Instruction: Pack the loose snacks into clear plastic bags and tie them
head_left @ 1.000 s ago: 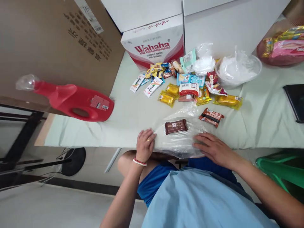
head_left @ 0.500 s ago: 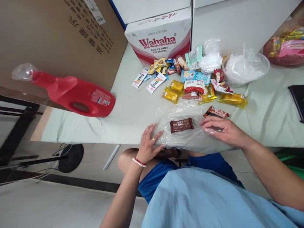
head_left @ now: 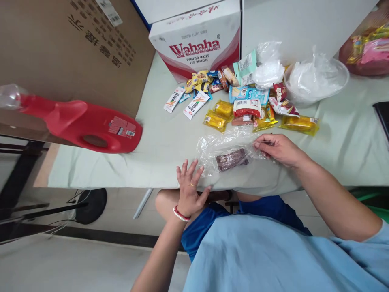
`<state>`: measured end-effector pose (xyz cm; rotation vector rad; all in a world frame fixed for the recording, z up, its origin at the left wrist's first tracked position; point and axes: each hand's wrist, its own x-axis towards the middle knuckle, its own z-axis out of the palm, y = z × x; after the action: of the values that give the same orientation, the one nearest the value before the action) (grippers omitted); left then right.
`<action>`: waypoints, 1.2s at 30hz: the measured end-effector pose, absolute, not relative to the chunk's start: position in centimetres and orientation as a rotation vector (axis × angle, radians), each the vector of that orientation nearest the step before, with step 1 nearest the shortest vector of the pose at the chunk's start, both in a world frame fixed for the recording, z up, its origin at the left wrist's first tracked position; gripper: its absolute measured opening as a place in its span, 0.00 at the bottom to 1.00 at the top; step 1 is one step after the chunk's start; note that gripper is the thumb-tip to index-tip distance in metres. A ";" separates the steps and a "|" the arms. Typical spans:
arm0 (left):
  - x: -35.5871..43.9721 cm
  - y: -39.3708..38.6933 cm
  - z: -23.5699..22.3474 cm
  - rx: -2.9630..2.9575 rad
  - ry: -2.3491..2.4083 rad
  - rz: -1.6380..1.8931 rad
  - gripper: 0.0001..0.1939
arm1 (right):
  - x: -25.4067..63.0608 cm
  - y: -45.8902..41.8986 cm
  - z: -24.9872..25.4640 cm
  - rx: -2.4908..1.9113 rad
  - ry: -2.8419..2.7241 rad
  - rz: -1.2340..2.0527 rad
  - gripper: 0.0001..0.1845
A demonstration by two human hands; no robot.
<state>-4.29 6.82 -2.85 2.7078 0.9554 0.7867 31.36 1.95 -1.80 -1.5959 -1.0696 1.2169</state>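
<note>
A crumpled clear plastic bag lies near the table's front edge with a brown chocolate bar showing through its film. My right hand is closed in a pinch on the bag's right end, and a dark bit of wrapper peeks out by the fingertips. My left hand is open with fingers spread, hovering at the table edge just left of the bag and holding nothing. It wears a ring and a red-and-white bracelet.
Several snack packets are heaped behind the bag. A Wahaha box, a brown cardboard box and a clear bowl of plastic stand at the back. A red jug lies at left, a dark tablet at right.
My right hand moved from the bag's near edge to its far right and pinched it, bunching the film over the chocolate bar. My left hand let go, opened and drew back to the edge.
</note>
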 end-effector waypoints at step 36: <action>5.6 7.5 -3.0 2.602 1.163 0.585 0.15 | 27.3 9.2 3.8 -1.546 -2.456 0.534 0.12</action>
<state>5.61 7.51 -2.97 2.6023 1.1627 0.5846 27.28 9.23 3.79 -1.5461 -2.4558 0.5343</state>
